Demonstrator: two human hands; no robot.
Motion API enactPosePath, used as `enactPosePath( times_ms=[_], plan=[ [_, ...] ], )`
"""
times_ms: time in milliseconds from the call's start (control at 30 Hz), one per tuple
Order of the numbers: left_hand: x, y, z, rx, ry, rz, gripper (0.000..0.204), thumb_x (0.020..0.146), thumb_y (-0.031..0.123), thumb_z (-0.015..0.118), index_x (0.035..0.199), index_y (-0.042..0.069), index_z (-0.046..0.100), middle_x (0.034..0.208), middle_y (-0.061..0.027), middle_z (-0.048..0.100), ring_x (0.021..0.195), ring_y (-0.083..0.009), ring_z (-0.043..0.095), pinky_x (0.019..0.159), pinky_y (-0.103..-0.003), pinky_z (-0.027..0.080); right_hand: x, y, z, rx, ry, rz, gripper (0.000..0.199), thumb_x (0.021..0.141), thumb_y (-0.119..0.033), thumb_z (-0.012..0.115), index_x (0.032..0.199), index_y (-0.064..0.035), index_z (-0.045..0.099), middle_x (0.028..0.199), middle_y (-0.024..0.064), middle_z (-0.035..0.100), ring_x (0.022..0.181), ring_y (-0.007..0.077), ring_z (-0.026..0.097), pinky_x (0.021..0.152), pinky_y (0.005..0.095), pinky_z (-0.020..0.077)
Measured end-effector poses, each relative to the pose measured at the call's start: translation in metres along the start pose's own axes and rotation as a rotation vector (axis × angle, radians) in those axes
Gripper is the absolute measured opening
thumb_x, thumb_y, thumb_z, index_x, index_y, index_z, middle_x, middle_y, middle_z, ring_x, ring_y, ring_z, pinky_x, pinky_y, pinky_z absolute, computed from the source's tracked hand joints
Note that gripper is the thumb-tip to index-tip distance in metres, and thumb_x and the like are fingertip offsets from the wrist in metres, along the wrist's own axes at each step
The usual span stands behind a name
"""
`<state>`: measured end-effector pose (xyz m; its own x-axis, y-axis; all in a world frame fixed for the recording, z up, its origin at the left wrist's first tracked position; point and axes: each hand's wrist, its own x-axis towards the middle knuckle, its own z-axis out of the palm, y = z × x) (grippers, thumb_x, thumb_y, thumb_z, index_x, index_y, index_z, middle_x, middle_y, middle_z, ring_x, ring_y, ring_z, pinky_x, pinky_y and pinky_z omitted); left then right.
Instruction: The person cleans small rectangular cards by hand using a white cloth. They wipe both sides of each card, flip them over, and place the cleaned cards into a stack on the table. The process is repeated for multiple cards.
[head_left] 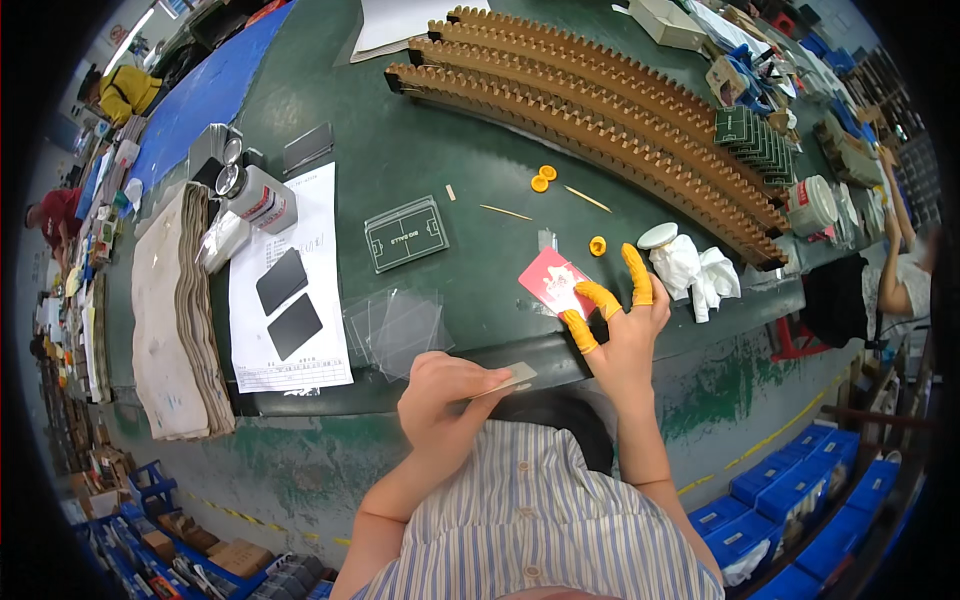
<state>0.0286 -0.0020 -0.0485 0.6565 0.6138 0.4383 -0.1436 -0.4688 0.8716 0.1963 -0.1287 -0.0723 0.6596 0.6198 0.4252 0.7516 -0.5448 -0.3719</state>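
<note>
Close to the bench's front edge, my left hand (pixel 440 395) is closed, pinching a small flat pale piece (pixel 516 378) between thumb and fingers. My right hand (pixel 628 345) wears yellow finger cots on three digits, and its fingers are spread. The fingertips of this hand rest at a red card with a white figure (pixel 550 277), which lies on the bench. Just beyond is a loose yellow finger cot (pixel 598 246). Clear plastic sheets (pixel 400 330) lie beyond my left hand. Farther back sits a dark green stack of cards with white lines (pixel 406 236).
Long notched wooden racks (pixel 590 105) cross the far right, holding green cards (pixel 755 145). Wooden picks (pixel 588 199) and finger cots (pixel 541 184) lie mid-bench. White cloth (pixel 690 268) is right; a bottle (pixel 262 200), dark cards (pixel 295 325) and cloth stack (pixel 165 310) are left.
</note>
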Motion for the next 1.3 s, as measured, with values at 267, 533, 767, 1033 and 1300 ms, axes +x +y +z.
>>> enactPosePath(
  times_ms=[267,533,767,1033,1300],
  plan=[
    [0.003,0.003,-0.002,0.031,-0.037,0.054,0.026,0.066,-0.009,0.072,0.083,0.008,0.06,0.083,-0.0063,0.069,0.073,-0.0156,0.061,0.076,-0.03,0.038,-0.027,-0.013,-0.013,0.518,0.251,0.09,0.039,0.076,-0.035,0.068,0.106,-0.0092,0.064,0.134,0.0152,0.038,0.113,0.0303,0.033,0.094,0.0408,0.0292],
    [0.003,0.006,-0.003,0.132,-0.068,0.152,0.027,0.065,-0.007,0.073,0.083,0.009,0.06,0.084,-0.0047,0.069,0.074,-0.0158,0.062,0.076,-0.03,0.038,-0.045,-0.035,-0.037,0.335,0.134,-0.203,0.029,0.07,-0.034,0.072,0.098,-0.0266,0.071,0.126,0.0112,0.037,0.111,0.0292,0.029,0.092,0.0385,0.0318],
    [0.002,0.01,-0.004,0.211,-0.082,0.205,0.028,0.064,-0.006,0.074,0.082,0.01,0.06,0.083,-0.0034,0.069,0.075,-0.0165,0.062,0.075,-0.031,0.038,-0.046,-0.042,-0.034,0.354,0.107,-0.196,0.027,0.071,-0.03,0.071,0.098,-0.0292,0.071,0.122,0.0099,0.038,0.109,0.0294,0.029,0.088,0.0383,0.033],
    [0.001,0.011,-0.005,0.258,-0.09,0.234,0.028,0.063,-0.004,0.075,0.083,0.01,0.062,0.083,-0.0032,0.069,0.074,-0.0168,0.062,0.073,-0.03,0.038,-0.045,-0.043,-0.034,0.289,0.089,-0.213,0.028,0.07,-0.029,0.071,0.098,-0.0298,0.071,0.122,0.0099,0.038,0.11,0.0294,0.029,0.089,0.0383,0.0324],
    [0.0,0.01,-0.005,0.259,-0.088,0.236,0.027,0.063,-0.003,0.075,0.082,0.01,0.062,0.083,-0.0033,0.069,0.073,-0.0171,0.062,0.073,-0.03,0.038,-0.052,-0.038,-0.031,0.383,0.126,-0.123,0.027,0.071,-0.032,0.071,0.098,-0.0286,0.071,0.125,0.0108,0.037,0.111,0.03,0.029,0.091,0.0383,0.032]
  ],
)
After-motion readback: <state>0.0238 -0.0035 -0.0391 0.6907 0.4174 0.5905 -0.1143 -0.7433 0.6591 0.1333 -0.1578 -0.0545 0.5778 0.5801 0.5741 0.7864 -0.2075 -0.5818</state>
